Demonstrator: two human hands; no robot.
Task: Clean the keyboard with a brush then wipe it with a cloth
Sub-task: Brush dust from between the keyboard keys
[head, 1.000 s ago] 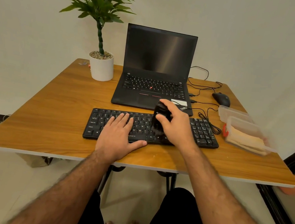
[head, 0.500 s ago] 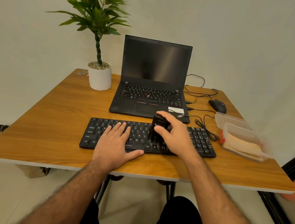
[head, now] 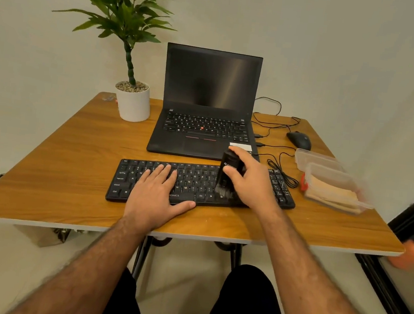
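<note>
Seen from the head camera, looking down over two bare forearms, a flat black plastic keyboard (head: 202, 186) lies across the near middle of a wooden table (head: 51, 163), close to the person's edge, likely so both hands reach it easily. The left hand (head: 156, 197) lies flat on the keyboard's left half, fingers straight and together over the keys and thumb spread along the front edge, apparently pressing it down so it does not slide. The right hand (head: 249, 183) has its fingers and thumb wrapped around a stubby black cleaning brush (head: 227, 175), held upright with its grey bristles down on the keys right of centre, which suits sweeping dust from between them. A folded beige cloth (head: 331, 195) waits in a clear plastic container (head: 339, 178) near the right edge, within reach for the wiping step, which looks not yet begun. Behind the keyboard stand an open black laptop (head: 206, 109), a potted green plant (head: 132, 98) and a black mouse (head: 298, 140).
</note>
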